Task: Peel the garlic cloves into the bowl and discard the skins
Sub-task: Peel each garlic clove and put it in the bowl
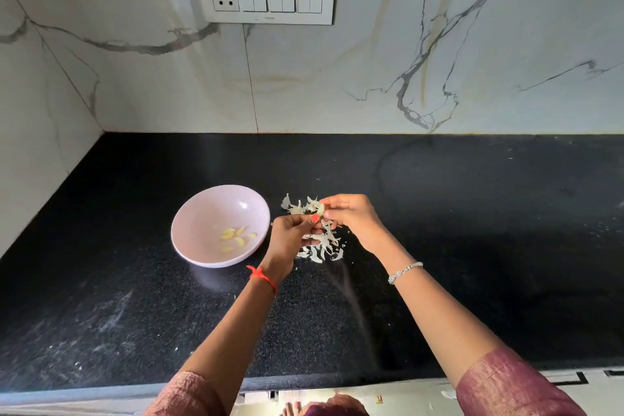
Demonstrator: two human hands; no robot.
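Beyond the sleeves (506,382), left hand (290,233) and right hand (351,213) pinched a clove (320,209); it probably needed stripping bare over the skins (324,246).

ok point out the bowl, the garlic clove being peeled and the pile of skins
pink bowl (209,209): head view, bare inner wall
garlic clove (320,209): head view, its exposed middle
garlic skins (317,253): head view, lower part of the pile

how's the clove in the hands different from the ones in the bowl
The held clove is single, pinched between the left hand and right hand; the bowl cloves are several, loose in the bowl. The held clove looks whitish; the bowl cloves yellow. Both are garlic.
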